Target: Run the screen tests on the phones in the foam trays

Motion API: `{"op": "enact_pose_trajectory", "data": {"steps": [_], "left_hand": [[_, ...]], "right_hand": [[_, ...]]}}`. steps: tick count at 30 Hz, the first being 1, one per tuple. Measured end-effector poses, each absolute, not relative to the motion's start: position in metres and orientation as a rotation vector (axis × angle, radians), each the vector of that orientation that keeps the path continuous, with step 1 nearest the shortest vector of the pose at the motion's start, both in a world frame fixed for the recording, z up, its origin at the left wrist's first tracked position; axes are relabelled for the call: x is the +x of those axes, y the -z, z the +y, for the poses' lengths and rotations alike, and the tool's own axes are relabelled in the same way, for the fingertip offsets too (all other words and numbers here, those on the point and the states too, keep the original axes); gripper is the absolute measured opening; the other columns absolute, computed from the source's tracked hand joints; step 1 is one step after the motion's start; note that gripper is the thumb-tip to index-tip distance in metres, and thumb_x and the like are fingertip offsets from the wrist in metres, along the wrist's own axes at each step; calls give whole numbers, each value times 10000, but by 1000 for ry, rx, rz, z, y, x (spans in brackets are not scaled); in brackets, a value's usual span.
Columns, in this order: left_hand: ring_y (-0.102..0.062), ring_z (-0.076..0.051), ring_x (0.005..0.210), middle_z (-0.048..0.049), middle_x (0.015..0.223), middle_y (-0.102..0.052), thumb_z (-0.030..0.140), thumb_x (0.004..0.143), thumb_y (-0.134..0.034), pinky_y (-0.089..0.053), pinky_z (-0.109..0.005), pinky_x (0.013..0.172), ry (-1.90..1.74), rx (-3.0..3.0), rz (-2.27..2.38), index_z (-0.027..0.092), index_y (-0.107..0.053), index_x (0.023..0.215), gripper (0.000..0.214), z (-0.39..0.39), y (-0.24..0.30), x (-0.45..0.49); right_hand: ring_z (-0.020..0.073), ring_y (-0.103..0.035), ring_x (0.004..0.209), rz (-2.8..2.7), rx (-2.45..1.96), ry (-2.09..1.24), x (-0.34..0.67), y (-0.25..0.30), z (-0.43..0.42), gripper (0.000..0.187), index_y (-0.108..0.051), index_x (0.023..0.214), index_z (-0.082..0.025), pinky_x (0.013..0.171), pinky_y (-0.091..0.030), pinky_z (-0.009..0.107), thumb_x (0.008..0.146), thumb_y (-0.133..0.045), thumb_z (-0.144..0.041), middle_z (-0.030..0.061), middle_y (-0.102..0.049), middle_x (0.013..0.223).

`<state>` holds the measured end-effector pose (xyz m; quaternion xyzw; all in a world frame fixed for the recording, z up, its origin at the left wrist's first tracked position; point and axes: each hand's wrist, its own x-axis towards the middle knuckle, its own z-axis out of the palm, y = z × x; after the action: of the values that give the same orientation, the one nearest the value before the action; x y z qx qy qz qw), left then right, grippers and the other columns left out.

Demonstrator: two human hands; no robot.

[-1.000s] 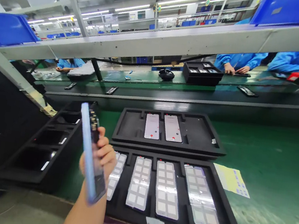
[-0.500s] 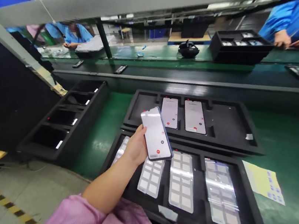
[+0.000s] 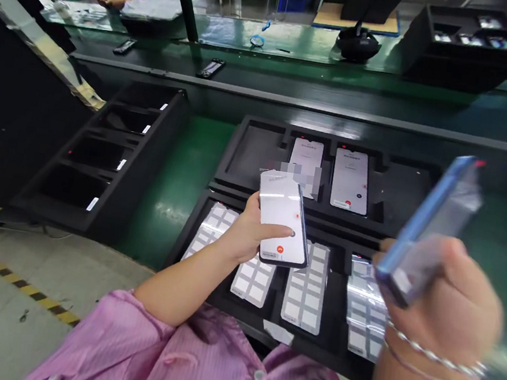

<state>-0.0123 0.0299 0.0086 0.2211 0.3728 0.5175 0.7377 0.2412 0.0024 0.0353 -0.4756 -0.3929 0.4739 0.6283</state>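
My left hand (image 3: 250, 231) grips a smartphone (image 3: 281, 213) with a lit white screen, the thumb lying across its lower part. Below that phone is a black foam tray (image 3: 282, 270) holding several phones that show a grid of pale squares, one of them a phone (image 3: 305, 293) near the middle. At the right, my right hand (image 3: 456, 303) is closed round a blue-edged phone (image 3: 434, 223), held raised and tilted, blurred by motion. Behind my left hand, two white-screened phones, one of them a phone (image 3: 351, 180) in full view, lie in a second black tray (image 3: 259, 153).
A black tray of dark-screened phones (image 3: 101, 154) stands on the left. Beyond a rail (image 3: 295, 102), several phones lie on the green conveyor line (image 3: 160, 52). Across it are a black box (image 3: 458, 62), a dark rounded object (image 3: 357, 45) and co-workers in blue sleeves.
My right hand has come into view at the right with a phone. My left thumb has moved onto the screen of its phone. The camera view has tilted downward.
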Motion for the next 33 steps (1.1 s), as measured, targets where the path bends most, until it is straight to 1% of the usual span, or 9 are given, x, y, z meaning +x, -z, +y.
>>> {"op": "enact_pose_trajectory", "data": {"steps": [2, 5, 8, 14, 18, 23, 26, 29, 33], "left_hand": [[-696, -329, 1111, -62, 1172, -699, 157, 469, -1016, -553, -575, 1018, -1127, 498, 827, 259, -434, 1308, 1026, 29, -8, -12], [-703, -314, 1096, -52, 1168, -704, 151, 475, -1016, -561, -547, 1011, -1121, 520, 857, 261, -443, 1308, 1017, 28, -6, -11], [-706, -290, 1063, -52, 1177, -710, 153, 484, -1017, -570, -503, 975, -1081, 531, 883, 261, -448, 1321, 1018, 27, -4, -10], [-712, -309, 999, -72, 1109, -730, 500, 569, -981, -563, -462, 912, -1135, 476, 773, 225, -557, 1228, 830, 27, -2, -8], [-704, -302, 970, -70, 1075, -731, 578, 621, -917, -560, -448, 892, -1186, 475, 765, 216, -606, 1216, 762, 28, -3, -8], [-692, -261, 909, -42, 1061, -734, 616, 641, -892, -558, -417, 863, -1257, 478, 779, 237, -623, 1207, 733, 31, -1, -9], [-703, -288, 978, -48, 1059, -739, 630, 667, -869, -557, -425, 888, -1255, 496, 787, 231, -628, 1215, 719, 32, -1, -8], [-715, -313, 1008, -56, 1057, -749, 622, 676, -859, -562, -440, 901, -1246, 515, 776, 221, -634, 1192, 691, 34, 0, -7], [-720, -296, 958, -45, 1028, -756, 604, 675, -842, -562, -423, 880, -1262, 518, 762, 223, -640, 1141, 634, 37, -1, -4]], "right_hand": [[259, -724, 1188, -709, -1119, -1118, 228, -27, 16, 197, -765, 1053, -338, 933, -632, 402, 920, -739, -480, 9, -774, 1192], [301, -691, 1260, -690, -1074, -1227, 215, -19, 26, 378, -735, 1161, -345, 973, -629, 461, 889, -713, -608, 9, -748, 1286], [344, -714, 1186, -773, -1023, -1314, 215, -19, 21, 492, -722, 1178, -344, 944, -643, 530, 807, -718, -667, 25, -754, 1243], [296, -738, 1061, -796, -1015, -1403, 222, -22, 10, 530, -700, 1203, -396, 789, -672, 451, 681, -746, -320, -35, -741, 1216], [294, -747, 1023, -779, -1043, -1356, 221, -22, 9, 571, -697, 1177, -399, 841, -667, 510, 638, -721, -215, -48, -749, 1168], [342, -768, 989, -722, -849, -1484, 217, -33, -1, 588, -679, 1257, -406, 812, -658, 618, 675, -721, -334, -14, -756, 1222], [351, -781, 951, -721, -790, -1542, 215, -39, -7, 645, -673, 1291, -407, 726, -662, 599, 656, -735, -307, -2, -776, 1196], [359, -784, 986, -724, -715, -1578, 214, -43, -11, 630, -700, 1270, -408, 739, -660, 580, 652, -779, -317, -7, -788, 1182], [373, -773, 1010, -800, -684, -1576, 215, -43, -19, 615, -733, 1259, -363, 807, -643, 623, 735, -780, -682, 47, -793, 1145]]}}
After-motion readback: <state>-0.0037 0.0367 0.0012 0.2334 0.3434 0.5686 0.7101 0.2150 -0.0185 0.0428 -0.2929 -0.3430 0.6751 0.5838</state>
